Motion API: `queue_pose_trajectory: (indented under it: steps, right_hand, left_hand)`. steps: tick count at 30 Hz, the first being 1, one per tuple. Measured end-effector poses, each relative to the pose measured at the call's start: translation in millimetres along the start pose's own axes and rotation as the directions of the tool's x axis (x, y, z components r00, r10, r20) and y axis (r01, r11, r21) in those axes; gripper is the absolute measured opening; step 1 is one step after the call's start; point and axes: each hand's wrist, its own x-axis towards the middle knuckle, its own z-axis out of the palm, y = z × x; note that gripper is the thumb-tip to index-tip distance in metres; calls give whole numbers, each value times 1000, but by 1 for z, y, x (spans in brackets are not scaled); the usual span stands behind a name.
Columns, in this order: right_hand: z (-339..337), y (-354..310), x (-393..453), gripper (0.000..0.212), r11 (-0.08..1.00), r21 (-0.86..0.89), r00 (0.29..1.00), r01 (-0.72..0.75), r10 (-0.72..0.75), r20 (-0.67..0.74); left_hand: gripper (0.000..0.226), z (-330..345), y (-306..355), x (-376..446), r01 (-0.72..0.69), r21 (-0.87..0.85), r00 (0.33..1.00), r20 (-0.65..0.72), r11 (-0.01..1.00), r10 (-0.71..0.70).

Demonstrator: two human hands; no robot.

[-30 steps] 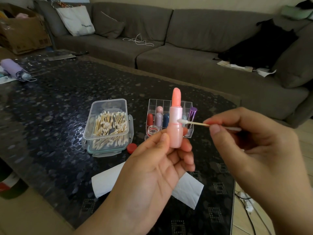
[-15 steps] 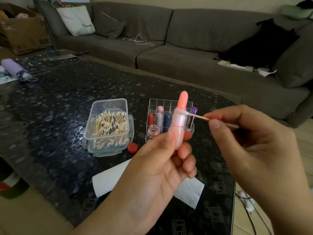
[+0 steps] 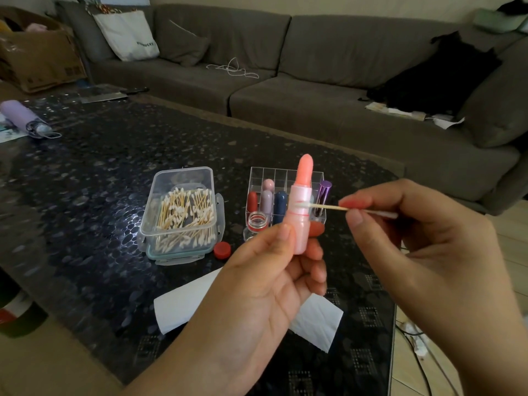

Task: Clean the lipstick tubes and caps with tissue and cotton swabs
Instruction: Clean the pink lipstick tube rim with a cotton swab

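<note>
Pink lipstick tube gripped in left hand, hiding organizer; right hand pinches swab.

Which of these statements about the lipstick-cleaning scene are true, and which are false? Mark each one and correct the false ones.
1. The left hand holds the pink lipstick tube upright. True.
2. The right hand holds a tissue. False: it pinches a cotton swab; the tissue lies on the table.
3. The swab's tip touches the tube. True.
4. The swab box is closed with a lid. False: it stands open.
5. The red cap lies inside the clear organiser. False: it lies on the table.
</note>
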Motion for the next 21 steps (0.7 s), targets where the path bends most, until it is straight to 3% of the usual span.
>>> queue_pose_trajectory:
  steps: [10, 15, 21]
  right_hand:
    - [1, -1, 0, 7, 1000, 13, 1000, 4, -4, 19]
    - [2, 1, 0, 7, 1000, -18, 998, -2, 1, -59]
    - [2, -1, -1, 7, 999, -15, 999, 29, -29, 16]
  left_hand:
    - [38, 1, 2, -1, -43, 56, 998, -39, 998, 45]
    - [36, 2, 0, 0, -64, 70, 997, -37, 995, 67]
    - [35, 1, 1, 0, -65, 92, 997, -44, 994, 69]
